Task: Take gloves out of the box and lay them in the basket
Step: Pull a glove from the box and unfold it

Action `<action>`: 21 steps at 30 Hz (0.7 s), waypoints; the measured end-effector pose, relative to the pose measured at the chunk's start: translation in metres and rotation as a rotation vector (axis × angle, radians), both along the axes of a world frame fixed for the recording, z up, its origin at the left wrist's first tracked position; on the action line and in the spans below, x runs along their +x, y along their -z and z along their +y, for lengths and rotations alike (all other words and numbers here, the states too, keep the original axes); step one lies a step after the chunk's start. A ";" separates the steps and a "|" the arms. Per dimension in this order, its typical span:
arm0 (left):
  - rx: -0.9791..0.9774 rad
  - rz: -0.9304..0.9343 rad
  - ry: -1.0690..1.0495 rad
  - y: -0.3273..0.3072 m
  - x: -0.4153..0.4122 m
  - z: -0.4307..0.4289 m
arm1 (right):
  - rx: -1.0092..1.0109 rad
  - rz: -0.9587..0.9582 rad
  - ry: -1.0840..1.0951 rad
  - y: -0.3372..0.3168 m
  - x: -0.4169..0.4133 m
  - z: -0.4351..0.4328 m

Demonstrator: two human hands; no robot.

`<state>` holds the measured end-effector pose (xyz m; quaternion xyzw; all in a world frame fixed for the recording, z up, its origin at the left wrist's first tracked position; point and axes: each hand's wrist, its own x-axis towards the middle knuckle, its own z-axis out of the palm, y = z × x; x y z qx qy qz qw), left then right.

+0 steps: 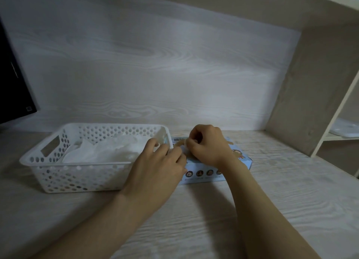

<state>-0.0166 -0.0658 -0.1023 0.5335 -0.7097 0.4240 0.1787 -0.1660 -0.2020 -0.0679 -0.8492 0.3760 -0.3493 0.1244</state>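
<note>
A white perforated plastic basket (48, 161) stands on the desk at the left, with clear, crumpled gloves (108, 150) lying inside it. Right beside it lies a light blue glove box (239, 157) with small round pictures on its front. Both hands are over the box's top. My right hand (207, 146) pinches a thin clear glove (184, 145) at the box opening. My left hand (157, 165) has its fingertips on the same glove, near the basket's right wall. The opening itself is hidden by my hands.
A dark monitor (13, 87) stands at the far left. A wood-grain back panel rises behind the desk. A shelf unit (318, 91) closes off the right side, with a pale object (345, 131) on its lower shelf.
</note>
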 end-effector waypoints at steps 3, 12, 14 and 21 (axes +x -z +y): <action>0.011 0.012 -0.006 0.000 -0.001 0.000 | 0.031 -0.075 0.020 0.002 0.000 -0.003; 0.068 0.037 -0.021 -0.008 -0.005 0.000 | -0.010 -0.222 0.212 0.007 0.004 -0.015; 0.076 0.043 -0.025 -0.013 -0.006 0.000 | -0.003 -0.287 0.252 0.006 0.005 -0.015; 0.139 0.045 -0.044 -0.019 -0.006 -0.004 | 0.035 -0.578 0.561 -0.001 -0.001 -0.006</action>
